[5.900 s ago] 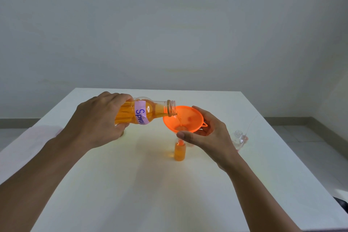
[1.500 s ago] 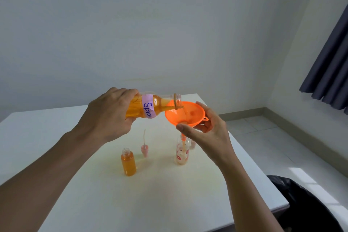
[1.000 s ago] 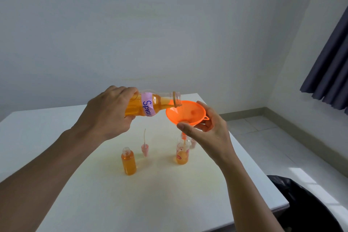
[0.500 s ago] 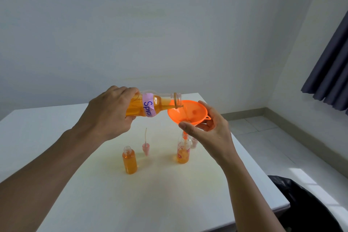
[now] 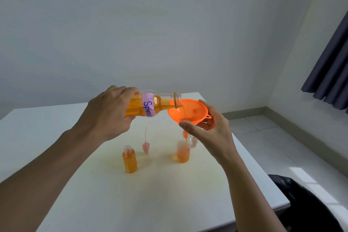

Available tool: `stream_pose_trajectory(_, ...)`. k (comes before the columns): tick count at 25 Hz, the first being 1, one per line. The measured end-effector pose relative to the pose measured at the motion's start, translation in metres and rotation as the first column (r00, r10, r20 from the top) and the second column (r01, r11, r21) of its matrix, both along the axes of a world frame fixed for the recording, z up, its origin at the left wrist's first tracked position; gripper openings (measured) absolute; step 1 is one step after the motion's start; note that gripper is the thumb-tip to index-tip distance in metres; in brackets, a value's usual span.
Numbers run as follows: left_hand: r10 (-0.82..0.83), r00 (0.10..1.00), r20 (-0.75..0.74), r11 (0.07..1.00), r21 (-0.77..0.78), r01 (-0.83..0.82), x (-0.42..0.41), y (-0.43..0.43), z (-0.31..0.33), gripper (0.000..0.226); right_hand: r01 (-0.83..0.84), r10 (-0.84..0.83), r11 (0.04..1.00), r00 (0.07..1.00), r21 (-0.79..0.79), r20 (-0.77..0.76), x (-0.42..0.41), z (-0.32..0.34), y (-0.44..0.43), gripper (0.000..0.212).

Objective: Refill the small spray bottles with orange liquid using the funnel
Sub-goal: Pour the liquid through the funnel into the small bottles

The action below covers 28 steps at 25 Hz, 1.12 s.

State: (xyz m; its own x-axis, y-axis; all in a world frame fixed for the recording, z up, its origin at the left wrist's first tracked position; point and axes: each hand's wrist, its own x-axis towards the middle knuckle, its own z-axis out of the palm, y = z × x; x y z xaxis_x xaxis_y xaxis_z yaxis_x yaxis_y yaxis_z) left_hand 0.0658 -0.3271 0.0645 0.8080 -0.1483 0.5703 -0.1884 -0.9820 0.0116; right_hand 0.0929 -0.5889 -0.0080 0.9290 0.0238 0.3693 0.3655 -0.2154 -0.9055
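Small spray bottle point(image 5: 183, 151) stands under the funnel point(image 5: 188, 111), with the big bottle point(image 5: 150, 106) tipped over it.

The small spray bottle is upright on the white table point(image 5: 169, 194), right of centre, partly filled with orange liquid, and the funnel's spout reaches into its open neck. The right hand point(image 5: 209, 130) holds the funnel with thumb and fingers curled round its rim. The left hand point(image 5: 111, 113) grips the big bottle by its base, nearly level, its mouth over the funnel's edge and liquid running out. A second small bottle point(image 5: 129, 160) stands open to the left, nearly full. A pink spray cap point(image 5: 146, 146) with its tube pointing up stands between the two. A dark curtain point(image 5: 331, 73) hangs at the right.
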Motion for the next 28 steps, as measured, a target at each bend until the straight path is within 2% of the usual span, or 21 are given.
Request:
stream_pose_trajectory(13,0.009,1.000,0.011,1.000,0.007,-0.009,0.0013,0.0016,0.0015,0.058,-0.006,0.006,1.000,1.000,0.012,-0.006,0.0003,0.0015,0.0004,0.093)
stream_pose_trajectory(18,0.013,1.000,0.001,1.000,0.009,-0.013,-0.0002,0.0005,0.0022,0.060,-0.006,0.006,1.000,1.000,0.013,-0.005,0.0002,0.0012,0.0001,0.099)
stream_pose_trajectory(28,0.006,1.000,0.013,1.000,0.016,-0.007,-0.0010,0.0020,0.0026,0.060,-0.006,0.006,1.000,1.000,0.005,0.002,-0.0010,0.0025,0.0005,0.095)
